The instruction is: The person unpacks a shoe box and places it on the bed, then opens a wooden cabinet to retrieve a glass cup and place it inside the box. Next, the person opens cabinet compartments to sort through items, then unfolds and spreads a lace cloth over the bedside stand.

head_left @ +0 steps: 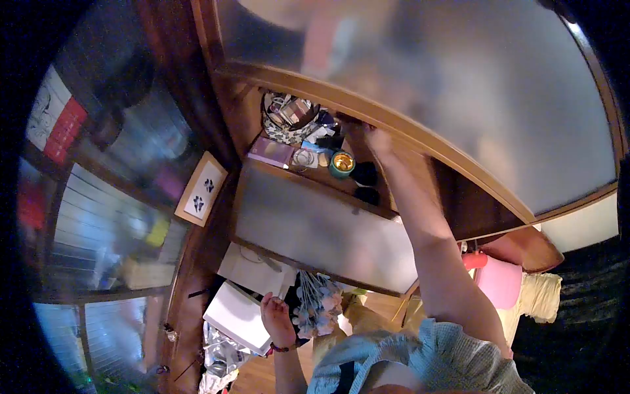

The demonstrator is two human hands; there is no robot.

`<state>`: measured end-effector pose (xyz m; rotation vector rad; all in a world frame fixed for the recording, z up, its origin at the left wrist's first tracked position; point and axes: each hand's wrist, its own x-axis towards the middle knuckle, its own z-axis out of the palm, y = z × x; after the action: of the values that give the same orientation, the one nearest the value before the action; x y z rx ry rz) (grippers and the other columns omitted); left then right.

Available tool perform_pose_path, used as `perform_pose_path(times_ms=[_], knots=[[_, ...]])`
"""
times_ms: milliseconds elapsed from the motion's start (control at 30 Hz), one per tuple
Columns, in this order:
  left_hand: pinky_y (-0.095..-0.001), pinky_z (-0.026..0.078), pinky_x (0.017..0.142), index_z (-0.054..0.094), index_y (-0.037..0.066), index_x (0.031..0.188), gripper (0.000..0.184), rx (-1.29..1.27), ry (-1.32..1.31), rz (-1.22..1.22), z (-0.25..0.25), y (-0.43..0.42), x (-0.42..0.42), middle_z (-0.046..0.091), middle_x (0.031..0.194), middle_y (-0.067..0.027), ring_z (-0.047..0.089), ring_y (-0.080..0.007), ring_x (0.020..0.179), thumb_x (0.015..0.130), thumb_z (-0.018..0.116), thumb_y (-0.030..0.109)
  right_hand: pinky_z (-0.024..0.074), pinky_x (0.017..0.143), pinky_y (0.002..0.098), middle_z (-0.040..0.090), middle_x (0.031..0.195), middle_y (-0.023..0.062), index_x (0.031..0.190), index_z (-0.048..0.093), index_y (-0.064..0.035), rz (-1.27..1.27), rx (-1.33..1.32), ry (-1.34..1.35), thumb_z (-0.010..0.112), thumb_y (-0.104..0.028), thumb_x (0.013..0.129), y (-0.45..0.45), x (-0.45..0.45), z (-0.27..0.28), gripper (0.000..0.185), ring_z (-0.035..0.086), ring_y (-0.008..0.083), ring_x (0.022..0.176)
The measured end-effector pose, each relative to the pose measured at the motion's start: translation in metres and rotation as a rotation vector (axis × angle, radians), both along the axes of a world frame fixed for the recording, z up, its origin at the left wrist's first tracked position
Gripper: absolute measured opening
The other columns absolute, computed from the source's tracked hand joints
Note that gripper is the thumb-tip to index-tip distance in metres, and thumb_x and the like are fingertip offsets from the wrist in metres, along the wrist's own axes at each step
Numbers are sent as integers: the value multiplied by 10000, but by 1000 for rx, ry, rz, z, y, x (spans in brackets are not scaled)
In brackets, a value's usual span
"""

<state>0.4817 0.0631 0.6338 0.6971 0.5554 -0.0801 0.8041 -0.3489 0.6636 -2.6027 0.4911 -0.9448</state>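
My right hand [378, 140] reaches across to the far side of a compartment, beside a wooden edge and a dark strip. Its fingers are blurred and partly lost in shadow, so any grip cannot be made out. Near it lie a teal tin with a gold inside [342, 163], a coiled white cable [303, 159], a purple box [271, 152] and a patterned pouch [282, 133] filled with make-up items. Lower down, my left hand [279, 322], with a beaded bracelet at the wrist, hangs beside a white box [237, 318]. Its fingers are loosely bent and apart, holding nothing visible.
Frosted panels [315, 230] in wooden frames lie on both sides of the compartment. A framed picture [202, 188] hangs at the left near glass-fronted shelves. Pale artificial-looking flowers [318, 305] stand near my left hand. Something pink [499, 282] is at the right.
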Motion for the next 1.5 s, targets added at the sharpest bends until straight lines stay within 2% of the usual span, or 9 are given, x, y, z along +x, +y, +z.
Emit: perform_pose_path(times_ms=[133,233,667,833,933,1033,1133,1233,1500], knots=[[-246,411,661,511,42,1051,213,-7,13,-83,-2,2,-3,531,804,-24,497,-126,723,877,519,165,489,801,369,631,999,111,1076,597,-106,129,212,296,604,-393,804,-30,-61,9,395,607,252,911],[-243,411,662,525,51,1024,194,3,36,-123,-5,0,-4,533,803,-23,501,-126,720,873,526,172,468,839,372,624,1014,136,1104,595,-138,528,660,-82,640,-432,751,-76,-41,-64,462,598,271,955],[-245,436,663,573,95,994,183,-114,75,-295,-12,-42,-11,552,802,4,514,-109,726,877,542,233,439,877,383,605,1049,140,1146,569,-151,351,1127,-25,681,-390,708,-51,-25,9,512,561,276,1029],[-247,438,657,577,95,999,186,-58,118,-284,-5,-42,-18,544,789,12,511,-106,714,892,516,235,428,892,387,598,1062,142,1163,558,-155,329,766,352,696,-374,692,-15,-76,7,537,547,278,1057],[-242,429,640,576,88,1003,178,-54,169,-253,-2,-41,-23,541,783,17,502,-106,702,903,499,213,378,950,392,546,1136,146,1229,501,-171,414,-196,366,703,-342,671,27,-132,31,618,480,287,1130],[-233,423,668,572,111,1013,185,-27,127,-283,-12,-37,-26,537,801,24,494,-93,730,887,521,236,357,975,363,525,1161,134,1247,465,-111,657,215,295,724,-229,682,13,-128,19,633,472,281,1121],[-225,423,666,570,100,1010,189,-9,121,-260,-6,-43,-26,529,802,23,494,-90,746,898,499,236,424,891,310,525,1119,78,1234,462,-53,548,1094,230,670,-118,768,-12,-115,-5,514,514,178,1012],[-229,442,628,564,86,1025,181,-185,88,-230,-13,-46,-27,550,805,2,520,-115,720,915,480,203,453,853,312,586,1054,114,1216,495,-68,535,1035,86,702,-172,729,-17,-122,-2,540,559,190,944],[-207,428,610,569,115,960,165,-140,159,-259,-3,-55,-32,546,762,44,514,-73,698,888,504,248,338,1008,407,484,1247,176,1242,476,-77,563,72,186,709,-335,736,36,-135,16,615,439,336,1172]])
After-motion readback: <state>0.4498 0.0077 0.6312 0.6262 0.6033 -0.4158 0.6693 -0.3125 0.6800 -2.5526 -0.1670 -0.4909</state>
